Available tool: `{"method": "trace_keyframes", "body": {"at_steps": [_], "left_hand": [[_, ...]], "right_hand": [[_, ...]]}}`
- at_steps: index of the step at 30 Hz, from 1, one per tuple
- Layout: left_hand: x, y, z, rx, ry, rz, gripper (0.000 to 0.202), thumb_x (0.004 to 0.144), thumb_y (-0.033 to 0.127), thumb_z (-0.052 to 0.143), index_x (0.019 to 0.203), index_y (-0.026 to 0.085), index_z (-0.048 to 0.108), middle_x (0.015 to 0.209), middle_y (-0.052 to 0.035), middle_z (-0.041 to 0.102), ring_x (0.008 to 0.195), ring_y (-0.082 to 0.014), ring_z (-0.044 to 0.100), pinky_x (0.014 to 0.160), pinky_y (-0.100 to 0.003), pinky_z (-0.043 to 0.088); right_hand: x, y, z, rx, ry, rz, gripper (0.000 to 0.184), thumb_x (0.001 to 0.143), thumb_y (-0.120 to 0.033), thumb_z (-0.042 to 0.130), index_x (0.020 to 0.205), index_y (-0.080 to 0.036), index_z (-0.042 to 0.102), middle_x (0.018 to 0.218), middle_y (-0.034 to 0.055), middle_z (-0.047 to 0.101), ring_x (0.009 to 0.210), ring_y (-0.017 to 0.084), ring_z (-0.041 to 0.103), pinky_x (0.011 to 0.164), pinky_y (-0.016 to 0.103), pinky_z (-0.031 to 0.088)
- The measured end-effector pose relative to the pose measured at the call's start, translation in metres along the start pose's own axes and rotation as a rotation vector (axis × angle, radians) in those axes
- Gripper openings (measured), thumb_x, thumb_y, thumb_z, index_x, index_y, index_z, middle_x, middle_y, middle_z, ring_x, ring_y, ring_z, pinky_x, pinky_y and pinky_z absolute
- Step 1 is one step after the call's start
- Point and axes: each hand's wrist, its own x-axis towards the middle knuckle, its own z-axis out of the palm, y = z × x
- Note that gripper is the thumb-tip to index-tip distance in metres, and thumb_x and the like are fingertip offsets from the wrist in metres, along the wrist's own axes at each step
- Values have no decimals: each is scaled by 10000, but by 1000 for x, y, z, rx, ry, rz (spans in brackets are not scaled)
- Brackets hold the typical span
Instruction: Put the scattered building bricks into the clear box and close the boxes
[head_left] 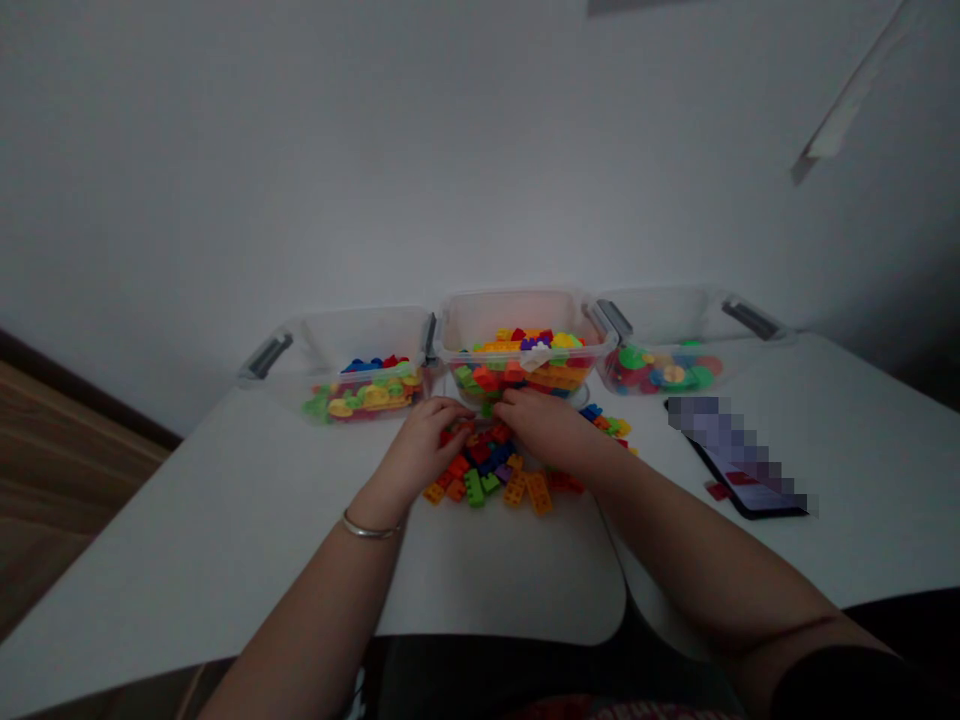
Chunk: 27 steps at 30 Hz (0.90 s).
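Note:
A pile of toy building bricks (491, 455) in red, orange, blue, green and purple lies on the white table between my hands. My left hand (427, 445), a silver bangle at its wrist, reaches over the pile's left side. Its thumb stands apart from the fingers, with red and orange bricks beneath. From the right, my right hand (544, 425) leans over the far side of the pile. Its fingers are bent together beside a green brick (487, 409); what they hold, if anything, is hidden. Nearest me lie a light green brick (474, 489) and an orange brick (538, 493).
Behind the pile stands a clear bin (525, 300) of mixed bricks. A left bin (360, 325) and a right bin (667, 305) also hold colourful pieces. A phone (739, 460) lies at the right, a small red piece (718, 490) beside it. The wall (480, 150) rises behind.

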Motion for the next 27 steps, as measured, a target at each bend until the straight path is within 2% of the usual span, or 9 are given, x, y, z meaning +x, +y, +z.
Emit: {"method": "trace_keyframes", "body": {"at_steps": [5, 11, 15, 19, 22, 25, 27], "left_hand": [[0, -2, 2, 11, 4, 22, 177, 918, 199, 596, 1047, 176, 715, 1059, -105, 692, 1024, -255, 638, 946, -456, 519], [0, -3, 2, 14, -6, 6, 175, 914, 200, 601, 1047, 190, 714, 1065, -98, 688, 1019, -252, 635, 941, -448, 521], [0, -4, 2, 18, -9, 13, 172, 921, 212, 598, 1047, 193, 714, 1067, -98, 688, 1022, -254, 634, 942, -449, 519], [0, -4, 2, 15, -13, 19, 174, 926, 214, 589, 1045, 184, 713, 1066, -104, 688, 1020, -253, 636, 939, -449, 522], [-1, -4, 2, 14, -4, 18, 172, 924, 215, 591, 1044, 197, 714, 1059, -95, 689, 1016, -248, 638, 938, -444, 524], [-1, -5, 2, 17, -11, 19, 176, 923, 218, 594, 1050, 202, 715, 1061, -92, 691, 1021, -247, 636, 936, -437, 525], [-1, -5, 2, 18, -20, 18, 177, 923, 215, 593, 1048, 194, 717, 1056, -97, 692, 1016, -249, 635, 930, -436, 525]], "right_hand": [[-1, -2, 0, -18, -51, 39, 200, 887, -76, 584, 1044, -142, 688, 1067, 122, 702, 979, 253, 679, 752, 306, 502], [-2, -3, -10, 20, -83, 117, 265, 929, -50, 476, 1012, -133, 714, 1044, 136, 729, 963, 247, 699, 774, 311, 507], [-4, 1, -12, 46, -118, 103, 249, 929, -83, 495, 1007, -141, 724, 1043, 123, 733, 953, 240, 704, 784, 312, 516], [-4, 1, -9, 37, -132, 120, 318, 936, -80, 448, 1066, -159, 728, 1069, 123, 716, 944, 240, 705, 731, 305, 511], [-5, -2, -13, 5, -142, 136, 288, 921, -110, 480, 1034, -161, 739, 1050, 128, 726, 938, 252, 706, 692, 302, 497], [-9, -3, -25, 31, -108, 124, 219, 884, -156, 544, 993, -175, 733, 1056, 111, 744, 946, 251, 704, 685, 300, 481], [-15, -2, -37, 66, -36, 120, 194, 857, -193, 581, 990, -205, 722, 1022, 76, 759, 934, 242, 702, 674, 297, 464]]}}
